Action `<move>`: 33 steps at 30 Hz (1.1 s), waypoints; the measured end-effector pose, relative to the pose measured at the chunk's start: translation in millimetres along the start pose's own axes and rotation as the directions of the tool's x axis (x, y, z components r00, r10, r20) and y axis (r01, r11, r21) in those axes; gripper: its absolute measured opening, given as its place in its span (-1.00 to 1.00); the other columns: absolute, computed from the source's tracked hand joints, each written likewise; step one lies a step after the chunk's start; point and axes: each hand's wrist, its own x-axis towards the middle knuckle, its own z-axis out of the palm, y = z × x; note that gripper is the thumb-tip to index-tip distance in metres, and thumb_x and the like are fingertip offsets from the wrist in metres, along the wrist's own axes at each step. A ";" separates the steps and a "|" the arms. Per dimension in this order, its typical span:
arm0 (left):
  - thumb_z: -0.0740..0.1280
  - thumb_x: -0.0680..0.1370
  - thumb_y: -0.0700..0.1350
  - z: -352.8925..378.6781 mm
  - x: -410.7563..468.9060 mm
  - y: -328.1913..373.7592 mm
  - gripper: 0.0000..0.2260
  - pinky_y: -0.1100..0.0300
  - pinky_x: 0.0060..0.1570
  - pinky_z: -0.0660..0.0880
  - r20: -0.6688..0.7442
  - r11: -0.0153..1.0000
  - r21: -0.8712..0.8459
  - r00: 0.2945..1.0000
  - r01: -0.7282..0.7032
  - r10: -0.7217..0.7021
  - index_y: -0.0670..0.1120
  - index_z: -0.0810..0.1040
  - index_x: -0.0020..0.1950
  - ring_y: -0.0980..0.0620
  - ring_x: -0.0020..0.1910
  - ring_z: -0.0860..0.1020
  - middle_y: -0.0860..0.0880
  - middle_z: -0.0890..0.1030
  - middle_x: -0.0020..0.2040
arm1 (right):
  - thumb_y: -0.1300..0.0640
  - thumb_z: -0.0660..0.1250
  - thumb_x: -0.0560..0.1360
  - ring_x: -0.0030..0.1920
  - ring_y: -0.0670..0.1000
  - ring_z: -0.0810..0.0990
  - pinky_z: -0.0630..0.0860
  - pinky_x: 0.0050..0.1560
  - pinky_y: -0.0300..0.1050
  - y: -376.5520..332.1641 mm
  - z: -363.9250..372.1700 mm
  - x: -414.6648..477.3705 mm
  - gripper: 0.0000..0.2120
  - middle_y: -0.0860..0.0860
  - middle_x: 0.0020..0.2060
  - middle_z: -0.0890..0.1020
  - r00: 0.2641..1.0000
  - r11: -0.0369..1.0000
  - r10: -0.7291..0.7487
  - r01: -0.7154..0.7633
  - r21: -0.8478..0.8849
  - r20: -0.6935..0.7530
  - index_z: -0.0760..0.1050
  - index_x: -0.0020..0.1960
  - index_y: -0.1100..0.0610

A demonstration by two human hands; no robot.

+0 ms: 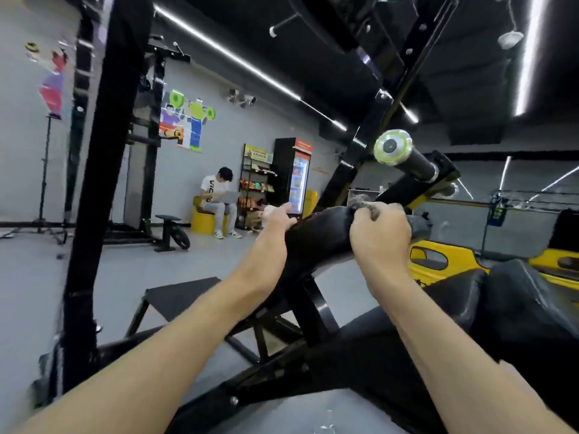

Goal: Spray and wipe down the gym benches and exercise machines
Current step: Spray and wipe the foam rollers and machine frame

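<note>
A black padded roller of an exercise machine crosses the middle of the view. My right hand grips a grey cloth, bunched against the top of the pad. On the pad's left end rests my left hand, its fingers extended over the far side. No spray bottle is in view.
A black upright post stands at left. A handle with a green-ringed cap juts above the pad. Black seat pads lie at right, yellow frame parts behind. A black footplate sits below. A person sits by a snack shelf.
</note>
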 end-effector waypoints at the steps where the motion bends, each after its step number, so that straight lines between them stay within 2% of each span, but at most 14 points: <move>1: -0.17 0.73 0.09 -1.4 -11.8 -0.3 -0.53 0.53 -0.01 0.38 0.039 1.000 -0.013 0.999 -0.019 0.019 0.03 0.46 0.38 0.30 0.09 0.55 0.15 0.63 0.11 | 0.23 0.18 0.58 0.08 0.15 0.45 0.41 0.06 -0.01 -0.8 -0.7 -7.1 -0.80 0.05 0.03 0.43 0.994 0.994 -0.106 0.106 -0.004 0.006 0.58 -0.04 0.21; 4: -0.24 0.71 0.13 -7.4 -31.3 -6.5 -0.39 0.61 -0.22 0.40 0.076 0.998 0.008 0.995 -0.067 0.066 -0.10 0.46 0.43 0.32 0.04 0.56 0.08 0.61 0.12 | 0.28 0.20 0.59 0.11 0.10 0.40 0.36 0.15 -0.10 -4.4 -1.8 -29.7 -0.71 -0.01 0.03 0.36 0.930 0.923 -0.368 0.367 -0.112 0.015 0.55 0.27 0.26; 7: -0.26 0.70 0.16 -11.9 -23.6 -8.9 -0.33 0.36 0.24 0.38 0.004 0.999 0.002 0.999 -0.040 0.040 -0.17 0.45 0.45 0.14 0.24 0.51 -0.05 0.55 0.32 | 0.32 0.24 0.55 0.06 0.14 0.39 0.41 0.11 0.01 4.5 1.2 -32.9 -0.63 0.13 0.07 0.44 0.831 0.805 -0.556 0.535 -0.256 -0.012 0.47 0.35 0.33; 9: -0.26 0.71 0.15 -13.2 -23.6 -10.0 -0.34 0.32 0.23 0.30 -0.050 0.998 -0.038 0.997 -0.052 0.051 -0.17 0.47 0.43 0.11 0.32 0.44 -0.05 0.53 0.36 | 0.35 0.28 0.50 0.03 0.21 0.42 0.43 0.04 0.06 8.8 4.1 -36.1 -0.61 0.20 0.08 0.49 0.741 0.683 -0.671 0.623 -0.380 0.008 0.47 0.33 0.36; 11: -0.25 0.71 0.13 -13.3 -20.8 -13.6 -0.35 0.36 0.10 0.29 -0.080 0.995 -0.062 0.994 -0.079 0.074 -0.17 0.50 0.40 0.13 0.27 0.45 -0.04 0.56 0.31 | 0.39 0.32 0.46 0.02 0.24 0.44 0.43 0.00 0.08 13.6 6.7 -32.8 -0.60 0.22 0.06 0.51 0.669 0.564 -0.742 0.657 -0.500 0.041 0.49 0.30 0.37; 13: -0.24 0.72 0.12 -11.7 -19.6 -13.5 -0.35 0.29 0.15 0.25 -0.106 0.992 -0.085 0.991 -0.089 0.080 -0.17 0.54 0.35 0.16 0.20 0.50 -0.04 0.59 0.27 | 0.40 0.33 0.46 0.02 0.22 0.44 0.43 0.00 0.06 14.8 4.8 -29.8 -0.61 0.22 0.05 0.52 0.606 0.457 -0.791 0.681 -0.572 0.089 0.48 0.29 0.37; 15: -0.23 0.72 0.11 -10.8 -19.8 -13.7 -0.37 0.29 0.12 0.31 -0.137 0.988 -0.108 0.986 -0.107 0.091 -0.14 0.58 0.24 0.22 0.11 0.53 -0.03 0.62 0.20 | 0.39 0.28 0.49 0.00 0.21 0.44 0.41 -0.03 0.05 14.1 6.0 -32.9 -0.67 0.20 0.02 0.51 0.530 0.360 -0.837 0.720 -0.593 0.137 0.49 0.25 0.36; 18: -0.22 0.72 0.11 -10.7 -23.6 -15.1 -0.39 0.40 0.01 0.47 -0.126 0.979 -0.164 0.987 -0.121 0.101 -0.07 0.60 0.06 0.25 -0.03 0.59 0.01 0.67 0.02 | 0.36 0.26 0.46 -0.12 0.19 0.49 0.35 -0.16 0.02 14.5 24.1 -51.5 -0.86 0.16 -0.13 0.52 0.387 0.180 -0.880 0.809 -0.560 0.276 0.55 -0.03 0.28; 21: -0.19 0.71 0.15 -17.1 -28.4 -12.1 -0.42 0.29 0.12 0.50 -0.057 0.981 -0.179 0.996 -0.077 0.067 -0.06 0.59 0.11 0.12 0.13 0.62 -0.06 0.68 0.11 | 0.36 0.12 0.44 -0.20 0.16 0.51 0.34 -0.22 -0.01 16.0 51.5 -64.0 -0.76 0.13 -0.22 0.53 0.409 0.175 -0.838 0.828 -0.533 0.361 0.57 -0.16 0.27; 24: -0.16 0.69 0.21 -33.8 -31.1 -12.8 -0.41 0.17 0.20 0.49 -0.063 0.977 -0.211 0.998 0.014 -0.028 -0.07 0.55 0.28 0.06 0.21 0.59 -0.08 0.66 0.19 | 0.30 0.06 0.41 -0.13 0.13 0.54 0.38 -0.16 -0.04 12.5 74.9 -71.4 -0.65 0.09 -0.19 0.56 0.382 0.123 -0.801 0.858 -0.498 0.461 0.63 -0.13 0.21; 27: -0.17 0.69 0.18 -54.7 -41.4 -43.6 -0.42 0.11 0.03 0.50 -0.119 0.979 -0.142 0.979 0.148 -0.166 -0.01 0.63 0.11 0.07 0.11 0.58 -0.05 0.67 0.15 | 0.24 0.22 0.46 0.07 0.14 0.53 0.39 0.02 -0.03 21.7 95.1 -86.2 -0.76 0.08 -0.03 0.58 0.348 0.112 -0.671 0.920 -0.374 0.655 0.65 -0.01 0.16; 29: -0.12 0.69 0.14 -64.8 -56.6 -79.8 -0.47 0.00 0.12 0.51 -0.152 0.956 -0.081 0.944 0.282 -0.291 0.02 0.63 0.11 0.01 0.07 0.59 -0.03 0.68 0.14 | 0.20 0.41 0.41 0.05 0.17 0.53 0.40 0.01 -0.01 41.3 99.3 -108.7 -0.85 0.09 -0.04 0.58 0.331 0.180 -0.580 0.943 -0.279 0.744 0.65 -0.03 0.17; 31: -0.06 0.69 0.12 -69.0 -68.9 -118.8 -0.54 -0.09 0.20 0.51 -0.173 0.913 -0.008 0.899 0.407 -0.402 0.00 0.61 0.17 -0.04 0.05 0.61 -0.05 0.68 0.10 | 0.19 0.43 0.42 0.09 0.16 0.50 0.37 0.06 -0.01 66.8 96.0 -133.2 -0.81 0.10 0.02 0.55 0.327 0.221 -0.460 0.943 -0.251 0.825 0.63 0.04 0.16; 33: 0.02 0.68 0.04 -68.3 -83.8 -158.7 -0.61 -0.05 0.12 0.55 -0.192 0.852 0.046 0.842 0.521 -0.504 -0.06 0.61 0.13 -0.05 -0.06 0.61 -0.07 0.69 0.01 | 0.19 0.37 0.49 0.21 0.16 0.43 0.32 0.19 -0.02 100.2 96.1 -161.6 -0.72 0.10 0.16 0.49 0.291 0.239 -0.336 0.946 -0.218 0.896 0.56 0.20 0.16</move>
